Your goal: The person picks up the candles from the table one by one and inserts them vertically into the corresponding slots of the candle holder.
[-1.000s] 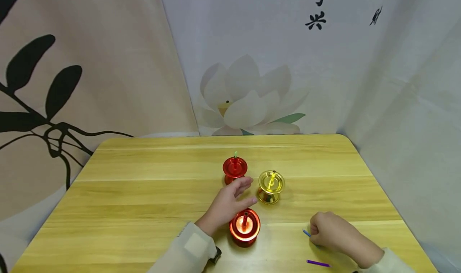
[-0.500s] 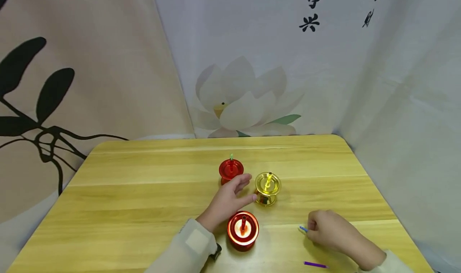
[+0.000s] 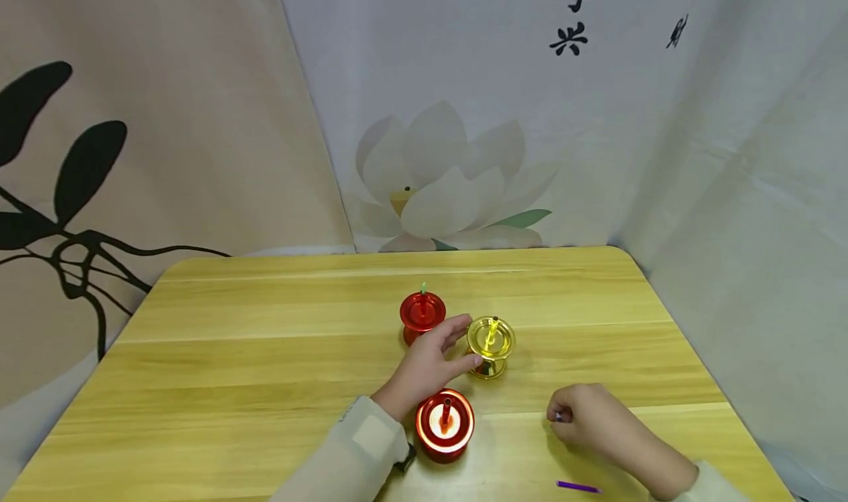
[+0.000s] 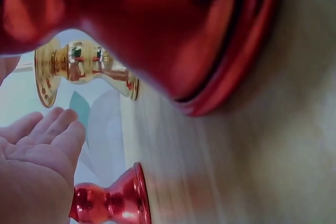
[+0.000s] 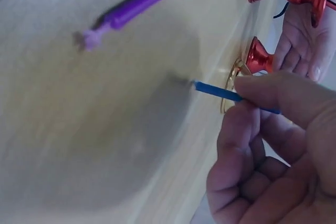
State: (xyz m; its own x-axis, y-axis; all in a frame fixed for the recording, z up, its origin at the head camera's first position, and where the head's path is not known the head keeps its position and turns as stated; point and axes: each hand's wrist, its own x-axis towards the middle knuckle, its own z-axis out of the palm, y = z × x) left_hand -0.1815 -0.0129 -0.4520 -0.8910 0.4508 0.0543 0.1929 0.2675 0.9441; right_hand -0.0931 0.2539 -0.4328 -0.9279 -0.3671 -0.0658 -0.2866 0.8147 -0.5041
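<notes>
The right hand [image 3: 589, 417] pinches the blue candle [image 5: 218, 92] between thumb and forefinger. Whether the candle touches the counter [image 3: 265, 384] cannot be told. The left hand [image 3: 424, 369] is spread, fingers extended and thumb apart, close beside the gold holder [image 3: 491, 347]; contact is not certain. The gold holder stands upright between the hands, closer to the left, and no candle shows in its tube. The near red holder [image 3: 444, 443] stands beside the left wrist, also with no candle showing. The far red holder [image 3: 422, 314], just beyond the left hand, carries the green candle [image 3: 423, 288]. The purple candle [image 3: 578, 486] lies on the body side of the right hand.

The step in hand appears to be securing the blue candle. The next move probably calls for steadying the gold holder with the left hand, then carrying the candle leftward and aligning it upright over the tube.
</notes>
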